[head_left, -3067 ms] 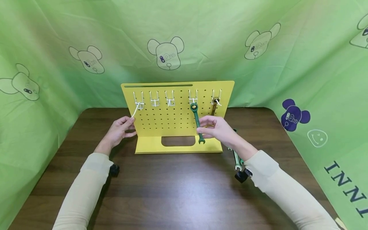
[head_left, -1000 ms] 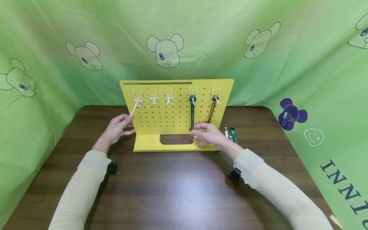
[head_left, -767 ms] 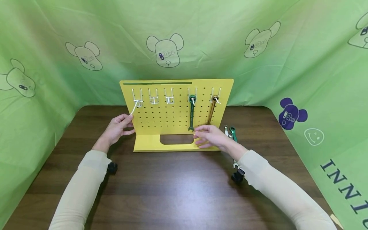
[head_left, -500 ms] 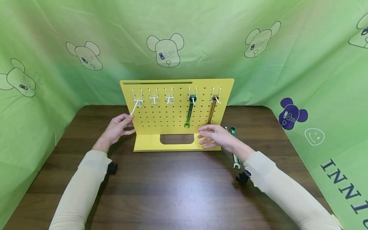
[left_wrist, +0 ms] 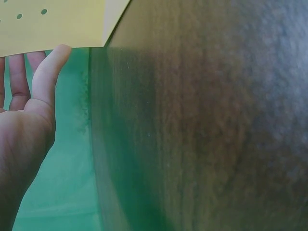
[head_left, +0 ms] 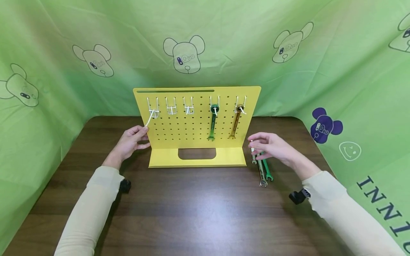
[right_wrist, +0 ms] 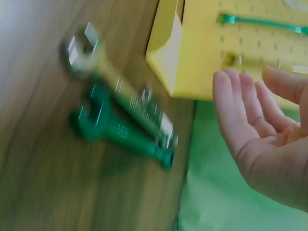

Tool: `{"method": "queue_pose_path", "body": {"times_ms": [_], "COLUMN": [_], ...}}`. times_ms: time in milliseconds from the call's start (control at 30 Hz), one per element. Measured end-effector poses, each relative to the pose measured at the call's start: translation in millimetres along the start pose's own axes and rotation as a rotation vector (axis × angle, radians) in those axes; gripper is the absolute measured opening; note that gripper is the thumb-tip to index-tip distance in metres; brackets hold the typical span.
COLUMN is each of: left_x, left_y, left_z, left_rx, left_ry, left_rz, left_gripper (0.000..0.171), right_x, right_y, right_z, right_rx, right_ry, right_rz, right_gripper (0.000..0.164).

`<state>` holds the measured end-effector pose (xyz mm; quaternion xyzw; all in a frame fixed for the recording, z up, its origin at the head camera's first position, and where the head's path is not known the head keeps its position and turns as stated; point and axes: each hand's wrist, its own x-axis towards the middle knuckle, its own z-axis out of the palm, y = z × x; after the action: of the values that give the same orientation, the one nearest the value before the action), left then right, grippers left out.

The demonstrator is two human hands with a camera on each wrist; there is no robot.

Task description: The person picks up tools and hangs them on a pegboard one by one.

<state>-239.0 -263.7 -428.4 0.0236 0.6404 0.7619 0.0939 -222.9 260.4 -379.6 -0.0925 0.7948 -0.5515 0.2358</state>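
Note:
A yellow pegboard (head_left: 177, 133) stands upright on the table. My left hand (head_left: 132, 142) pinches its left edge, thumb in front and fingers behind, as the left wrist view also shows. A green combination wrench (head_left: 213, 124) hangs by its ring end from a white hook, and a gold wrench (head_left: 236, 124) hangs on the hook to its right. Beyond the board's right side, my right hand (head_left: 273, 147) hovers over loose wrenches with relaxed fingers and nothing in them. Below it lie a silver wrench (head_left: 261, 172), a green wrench (head_left: 267, 170) and a small wrench (head_left: 253, 158), their upper ends partly hidden.
Three white hooks, among them the leftmost hook (head_left: 153, 113), hold nothing on the board's left half. The board's foot (head_left: 195, 164) has a cut-out slot. A green printed curtain (head_left: 224, 46) surrounds the brown wooden table (head_left: 179, 209) on the back and sides.
My right hand brought the green wrench to the board, hung it on the hook and let go. It then moved right, over the loose wrenches. The left hand stayed on the board's edge.

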Motion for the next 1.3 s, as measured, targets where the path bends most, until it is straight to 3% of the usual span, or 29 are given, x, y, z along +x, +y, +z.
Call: {"method": "queue_pose_path", "body": {"times_ms": [300, 667, 967, 1300], "left_x": [0.0, -0.1, -0.2, -0.6], "left_y": [0.0, -0.5, 1.4, 0.8], "left_z": [0.0, -1.7, -0.3, 0.1], "left_rx": [-0.007, 0.006, 0.005, -0.002], "left_ry": [0.0, 0.007, 0.006, 0.004], "left_rz": [-0.002, 0.007, 0.004, -0.003], "left_gripper": [0.018, 0.019, 0.018, 0.018], "right_x": [-24.0, -25.0, -21.9, -22.3], "right_y": [35.3, 66.8, 67.1, 70.1], "right_z": [-33.9, -25.3, -20.0, -18.7], "right_rx": [-0.128, -0.161, -0.22, -0.233], "right_ry": [0.08, 0.032, 0.061, 0.074], "right_rz": [0.057, 0.175, 0.16, 0.16], "right_gripper": [0.07, 0.101, 0.083, 0.082]}}
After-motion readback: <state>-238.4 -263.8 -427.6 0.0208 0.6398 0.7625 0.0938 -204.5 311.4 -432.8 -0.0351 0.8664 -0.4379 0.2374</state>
